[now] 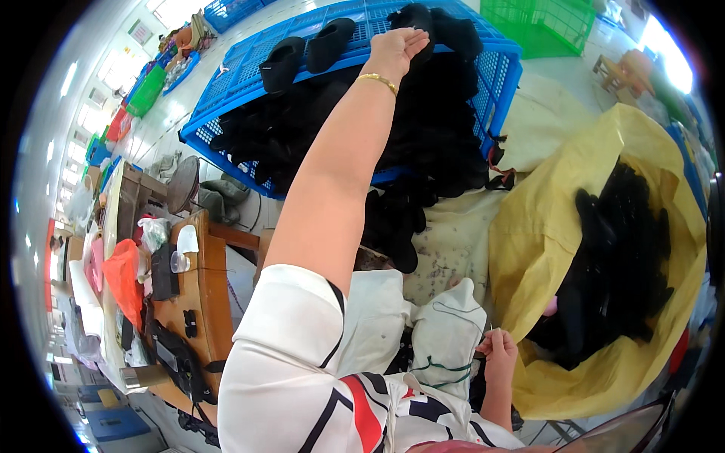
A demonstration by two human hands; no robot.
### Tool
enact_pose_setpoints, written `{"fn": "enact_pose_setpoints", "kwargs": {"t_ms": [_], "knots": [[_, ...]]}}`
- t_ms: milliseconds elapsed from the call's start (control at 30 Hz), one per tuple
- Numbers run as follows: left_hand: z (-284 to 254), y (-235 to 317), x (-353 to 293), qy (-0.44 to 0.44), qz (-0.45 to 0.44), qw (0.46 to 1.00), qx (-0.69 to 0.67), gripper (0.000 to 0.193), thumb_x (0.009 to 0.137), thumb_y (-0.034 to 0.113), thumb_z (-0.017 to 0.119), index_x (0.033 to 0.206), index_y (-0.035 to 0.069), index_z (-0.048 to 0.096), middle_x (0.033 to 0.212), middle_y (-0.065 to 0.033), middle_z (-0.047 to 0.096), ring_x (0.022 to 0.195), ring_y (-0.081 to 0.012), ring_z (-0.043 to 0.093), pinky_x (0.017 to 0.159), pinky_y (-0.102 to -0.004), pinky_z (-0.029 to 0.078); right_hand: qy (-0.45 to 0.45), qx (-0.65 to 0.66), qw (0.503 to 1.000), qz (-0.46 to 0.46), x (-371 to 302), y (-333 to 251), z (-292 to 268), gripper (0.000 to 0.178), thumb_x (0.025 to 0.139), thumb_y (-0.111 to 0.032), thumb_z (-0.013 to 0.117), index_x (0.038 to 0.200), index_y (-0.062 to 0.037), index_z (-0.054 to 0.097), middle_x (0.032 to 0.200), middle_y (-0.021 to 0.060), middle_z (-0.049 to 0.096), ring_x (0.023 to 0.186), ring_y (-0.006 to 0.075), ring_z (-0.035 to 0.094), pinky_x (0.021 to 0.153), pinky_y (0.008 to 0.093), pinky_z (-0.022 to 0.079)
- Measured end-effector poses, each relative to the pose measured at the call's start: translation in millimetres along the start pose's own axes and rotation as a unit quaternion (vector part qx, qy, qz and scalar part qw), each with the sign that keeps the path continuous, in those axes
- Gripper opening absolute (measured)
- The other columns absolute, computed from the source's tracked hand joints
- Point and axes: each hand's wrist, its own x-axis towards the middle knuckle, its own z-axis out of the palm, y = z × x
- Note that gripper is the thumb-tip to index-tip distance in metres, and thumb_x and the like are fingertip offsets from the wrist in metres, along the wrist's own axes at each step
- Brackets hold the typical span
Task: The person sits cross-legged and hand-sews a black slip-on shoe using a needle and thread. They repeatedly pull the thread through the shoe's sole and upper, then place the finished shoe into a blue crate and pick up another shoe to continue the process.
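My left arm stretches far forward over a blue plastic crate (502, 57). At its top my left hand (399, 47) is closed against a black slipper (414, 21), fingers together; the slipper partly hides behind them. To its right lies another black slipper (458, 35), and two more rest on the crate's slatted top farther left, a near one (282, 63) and a far one (331, 44). Low at the right, by my lap, my right hand (498, 352) is closed in a pinch; a thin pale tip shows at the fingers, too small to name.
Black pieces (264, 140) fill the crate, some spilling below it. A big yellow sack (536, 241) with black pieces inside stands open at my right. At left is a wooden desk (200, 279) with a black bag (177, 362). A green crate (536, 26) stands behind.
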Motion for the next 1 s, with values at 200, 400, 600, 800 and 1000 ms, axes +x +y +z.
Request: {"fn": "enact_pose_setpoints", "kwargs": {"t_ms": [200, 400, 600, 800, 1000], "knots": [[-31, -1, 39, -0.118, 0.043, 0.99, 0.066, 0.044, 0.096, 0.007, 0.06, 0.13, -0.017, 0.046, 0.125, -0.0295, 0.057, 0.111, -0.0424, 0.064, 0.094, -0.0472, 0.058, -0.008, 0.009, 1.0, -0.002, 4, 1, 12, 0.019, 0.103, -0.018, 0.055, 0.097, -0.0012, 0.064, 0.075, 0.0018, 0.06, 0.064, 0.0096, 0.059, 0.064, 0.0268, 0.056], [-62, 19, -64, -0.136, 0.027, 0.944, 0.298, 0.052, 0.092, 0.015, 0.066, 0.137, -0.003, 0.048, 0.098, -0.0118, 0.069, 0.08, -0.0184, 0.068, 0.064, -0.031, 0.057, 0.001, -0.012, 0.997, -0.08, 7, -9, 24, 0.027, 0.101, -0.006, 0.053, 0.127, 0.0014, 0.052, 0.078, 0.0038, 0.06, 0.069, 0.0109, 0.059, 0.066, 0.0251, 0.051], [-284, 56, -256, -0.07, -0.048, 0.807, 0.585, 0.022, 0.095, 0.019, 0.065, 0.104, 0.0, 0.071, 0.084, 0.0, 0.068, 0.073, -0.0053, 0.057, 0.064, -0.0204, 0.048, -0.065, -0.092, 0.991, -0.076, -14, 9, -4, 0.015, 0.1, -0.006, 0.057, 0.113, 0.0015, 0.057, 0.083, 0.0068, 0.064, 0.069, 0.0107, 0.06, 0.065, 0.0256, 0.052], [-424, 59, -431, 0.121, -0.169, 0.802, 0.559, 0.017, 0.092, 0.014, 0.065, 0.101, 0.002, 0.071, 0.084, -0.0017, 0.069, 0.075, -0.0074, 0.062, 0.066, -0.0222, 0.049, -0.09, -0.022, 0.996, -0.01, -21, -1, 16, 0.009, 0.102, -0.013, 0.057, 0.105, -0.0046, 0.058, 0.09, 0.0066, 0.066, 0.064, 0.011, 0.058, 0.06, 0.0236, 0.05], [-483, -28, -464, 0.226, -0.201, 0.722, 0.622, 0.049, 0.084, 0.021, 0.078, 0.12, -0.007, 0.062, 0.106, -0.016, 0.07, 0.098, -0.0218, 0.067, 0.085, -0.0313, 0.052, -0.106, 0.06, 0.992, 0.001, -36, -4, 35, 0.009, 0.103, -0.015, 0.054, 0.108, -0.007, 0.057, 0.078, 0.0023, 0.057, 0.061, 0.0106, 0.051, 0.057, 0.024, 0.046]]}}
